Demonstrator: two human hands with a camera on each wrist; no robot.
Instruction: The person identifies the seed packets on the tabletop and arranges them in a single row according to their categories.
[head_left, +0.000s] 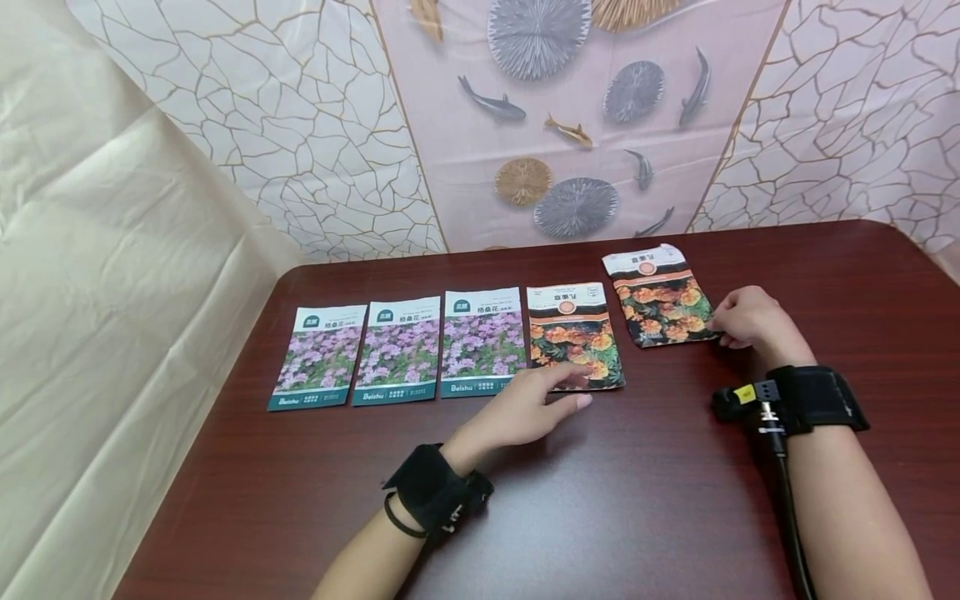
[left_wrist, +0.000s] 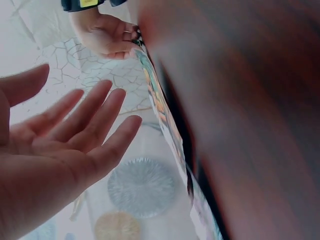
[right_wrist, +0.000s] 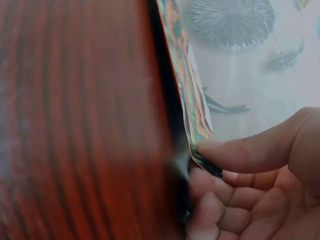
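Note:
At the right of the row, an orange-flower seed packet [head_left: 663, 304] lies at a slant. My right hand [head_left: 757, 323] pinches its lower right corner; in the right wrist view the thumb [right_wrist: 245, 154] presses on top with curled fingers beneath. A second orange-flower seed packet [head_left: 570, 325] lies to its left. Above that packet's lower part hovers my left hand [head_left: 528, 406], fingers spread and fairly straight. The left wrist view shows the left hand [left_wrist: 70, 145] holding nothing, apart from the packets.
Three purple-flower seed packets [head_left: 318, 358] lie side by side at the left of the dark red wooden table [head_left: 600, 500]. A patterned cloth [head_left: 480, 142] hangs behind the table's far edge. A black cable [head_left: 787, 508] runs from the right wrist strap.

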